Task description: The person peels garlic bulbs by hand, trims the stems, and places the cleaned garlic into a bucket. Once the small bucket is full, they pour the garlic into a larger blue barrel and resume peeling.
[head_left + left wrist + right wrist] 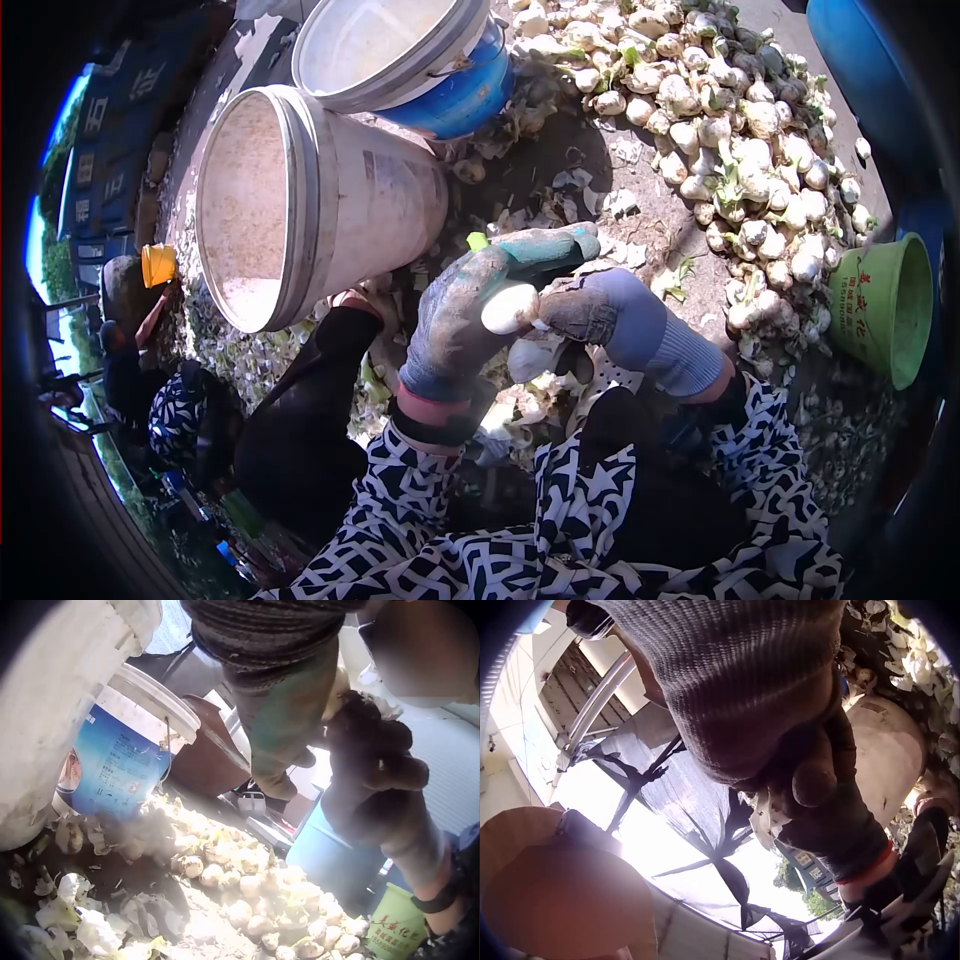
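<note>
A white garlic bulb [508, 308] sits between my two gloved hands, in front of my body. My left hand [455, 305], in a dirty grey-green glove, holds it against the palm, its fingers stretching to the right. From the right, my right hand [625, 325] grips the bulb's end with a soiled thumb. Pale papery skin [765, 817] shows between the hands in the right wrist view. Below the right thumb, another pale rounded piece [530, 360] appears. In the left wrist view the right hand's fingers [386, 769] are curled and the bulb is mostly hidden.
A big heap of garlic [760, 200] lies ahead and right. White buckets stand ahead left, one nearer [380, 200] and one with a blue label [460, 95]. A green bucket [870, 310] is at right. Peelings [540, 400] litter the ground; another person [185, 410] is at left.
</note>
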### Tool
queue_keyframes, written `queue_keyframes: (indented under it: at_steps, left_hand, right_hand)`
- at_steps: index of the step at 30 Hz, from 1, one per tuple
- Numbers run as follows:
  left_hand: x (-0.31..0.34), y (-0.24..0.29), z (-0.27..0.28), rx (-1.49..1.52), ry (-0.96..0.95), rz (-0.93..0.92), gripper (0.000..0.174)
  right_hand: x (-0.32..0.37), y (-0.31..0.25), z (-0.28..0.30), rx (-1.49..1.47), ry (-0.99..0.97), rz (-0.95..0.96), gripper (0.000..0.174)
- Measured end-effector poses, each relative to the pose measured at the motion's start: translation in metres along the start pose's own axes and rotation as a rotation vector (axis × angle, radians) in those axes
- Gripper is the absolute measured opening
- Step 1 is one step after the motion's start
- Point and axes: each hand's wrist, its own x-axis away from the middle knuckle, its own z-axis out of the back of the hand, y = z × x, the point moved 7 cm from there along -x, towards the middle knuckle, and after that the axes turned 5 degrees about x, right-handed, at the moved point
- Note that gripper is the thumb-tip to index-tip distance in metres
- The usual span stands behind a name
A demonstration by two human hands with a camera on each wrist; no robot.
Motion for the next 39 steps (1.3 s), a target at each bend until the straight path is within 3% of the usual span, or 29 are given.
queue_keyframes:
  at_steps: [2,4,6,7,8,10,14,16,18,20,21,22,24,25,26,28,29,32,34,35,36,39]
  left_hand:
    - [0.000,0.012,-0.007,-0.408,-0.081,-0.186,0.047]
    - [-0.002,0.009,-0.005,-0.345,-0.029,-0.128,0.048]
    - [-0.002,0.008,0.000,-0.302,-0.062,-0.047,0.046]
    - [0.005,0.001,0.014,-0.433,-0.012,-0.157,0.037]
    - [0.011,0.002,0.017,-0.434,-0.012,-0.154,0.037]
    - [0.027,0.021,-0.004,-1.334,-0.074,-0.575,0.034]
    - [0.024,0.023,-0.003,-1.226,-0.110,-0.578,0.036]
    - [0.024,0.020,0.000,-1.186,-0.084,-0.529,0.035]
    - [0.023,0.020,0.002,-1.147,-0.058,-0.479,0.034]
    - [0.020,0.028,-0.012,-1.206,-0.131,-0.539,0.048]
    - [0.014,0.031,-0.020,-1.096,-0.187,-0.560,0.055]
    - [0.015,0.029,-0.019,-1.095,-0.188,-0.562,0.055]
    - [0.014,0.014,-0.007,-1.321,-0.125,-0.474,0.039]
    - [0.018,0.009,-0.002,-1.518,-0.126,-0.473,0.041]
    - [0.020,0.005,0.003,-1.518,-0.130,-0.475,0.041]
    - [0.021,0.004,0.012,-1.217,-0.144,-0.426,0.041]
    - [0.021,0.005,0.011,-1.221,-0.144,-0.428,0.041]
    - [0.013,0.012,0.003,-1.229,-0.086,-0.328,0.033]
    - [0.001,-0.004,0.008,-0.580,0.063,0.184,0.028]
    - [-0.002,-0.002,0.002,-0.700,0.042,-0.035,0.027]
    - [-0.001,-0.005,0.002,-0.698,0.036,-0.031,0.027]
    - [0.004,0.009,-0.004,-0.777,0.019,-0.305,0.030]
  right_hand:
    - [0.000,-0.002,0.003,0.070,0.001,0.103,0.022]
    - [0.004,-0.007,0.001,0.277,0.002,0.140,0.018]
    - [0.003,-0.007,0.000,0.147,0.037,0.119,0.026]
    - [0.002,-0.005,0.003,0.122,0.048,-0.002,0.031]
    - [0.002,-0.001,0.004,0.096,0.059,-0.123,0.037]
    - [0.003,0.002,0.000,0.087,0.062,-0.207,0.044]
    - [0.004,0.004,-0.002,0.054,0.051,-0.306,0.038]
    - [0.002,-0.002,-0.006,-0.070,0.055,-0.097,0.035]
    - [0.004,-0.001,-0.007,-0.062,0.054,-0.102,0.032]
    - [0.006,-0.002,-0.004,-0.050,0.058,-0.104,0.030]
    - [0.006,-0.002,-0.001,0.031,0.048,-0.113,0.029]
    - [0.006,-0.003,0.001,0.111,0.037,-0.122,0.027]
    - [0.005,-0.005,0.005,0.121,0.073,-0.148,0.026]
    - [0.006,-0.004,0.009,0.130,0.109,-0.175,0.025]
    - [0.005,0.001,0.011,0.129,0.112,-0.174,0.025]
    - [0.003,-0.015,0.013,0.474,0.191,0.234,0.029]
    - [0.003,-0.015,0.011,0.474,0.191,0.239,0.029]
    - [0.006,-0.024,0.016,0.612,0.314,0.263,0.032]
    - [0.001,-0.020,0.014,0.856,0.171,0.171,0.032]
    - [0.001,-0.018,0.014,0.806,0.185,0.219,0.029]
    - [0.000,-0.018,0.013,0.804,0.191,0.214,0.029]
    - [-0.001,-0.017,0.012,0.484,0.161,0.228,0.025]
